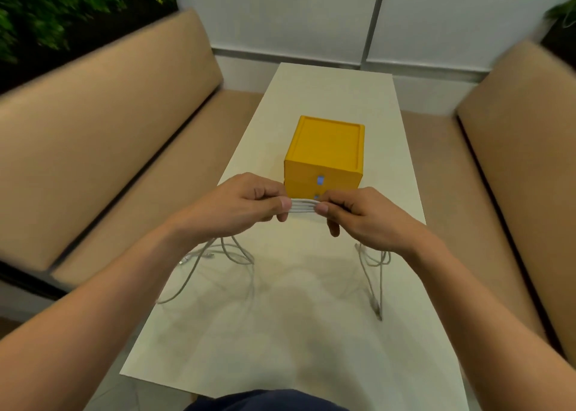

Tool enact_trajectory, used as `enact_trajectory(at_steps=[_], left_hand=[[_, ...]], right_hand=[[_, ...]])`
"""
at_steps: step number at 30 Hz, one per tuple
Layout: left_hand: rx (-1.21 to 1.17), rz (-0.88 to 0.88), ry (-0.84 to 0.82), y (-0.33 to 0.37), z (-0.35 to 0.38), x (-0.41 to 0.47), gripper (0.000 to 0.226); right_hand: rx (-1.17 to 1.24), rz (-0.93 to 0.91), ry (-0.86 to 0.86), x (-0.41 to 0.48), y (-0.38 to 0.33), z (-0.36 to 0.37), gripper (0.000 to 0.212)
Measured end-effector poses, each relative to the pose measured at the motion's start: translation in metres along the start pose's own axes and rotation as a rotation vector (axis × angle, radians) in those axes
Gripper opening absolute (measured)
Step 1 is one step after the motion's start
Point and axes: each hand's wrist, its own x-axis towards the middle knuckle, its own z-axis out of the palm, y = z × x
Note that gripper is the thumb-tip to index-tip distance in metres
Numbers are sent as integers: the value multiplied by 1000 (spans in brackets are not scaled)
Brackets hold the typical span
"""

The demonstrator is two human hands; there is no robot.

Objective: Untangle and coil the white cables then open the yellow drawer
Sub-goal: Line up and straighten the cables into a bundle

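Head view: left hand [249, 203] and right hand [352, 214] pinch white cables [304, 207] before yellow drawer unit [325, 155]; best separate strands slowly.

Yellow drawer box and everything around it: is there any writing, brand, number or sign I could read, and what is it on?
No readable text anywhere in this view.
On the yellow drawer box, the small pale blue patches on the drawer fronts are too blurred to tell whether anything is printed.
The white cables and the table show no markings.
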Motion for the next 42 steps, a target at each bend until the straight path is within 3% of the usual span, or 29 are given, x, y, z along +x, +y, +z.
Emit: enact_trajectory(at_steps=[7, 14, 19, 22, 26, 29, 33, 42], left_hand=[[236, 21, 128, -13, -7, 13, 33], [79, 133, 46, -4, -5, 15, 30], [186, 119, 133, -14, -5, 16, 32], [190, 135, 154, -8, -5, 13, 32], [169, 187, 79, 4, 8, 2, 27], [151, 175, 137, 2, 9, 0, 27], [184, 116, 165, -6, 5, 1, 30], [10, 92, -45, -9, 4, 3, 40]], right_hand=[[70, -117, 55, 2, -17, -5, 31], [45, 7, 148, 3, -1, -4, 35], [94, -129, 71, -12, -18, -10, 29], [169, -108, 47, -15, -13, -14, 27], [52, -64, 105, -12, 5, -10, 25], [-28, -100, 161, -14, 4, -7, 29], [78, -190, 36, -20, -8, -10, 32], [38, -160, 153, -8, 4, -11, 32]])
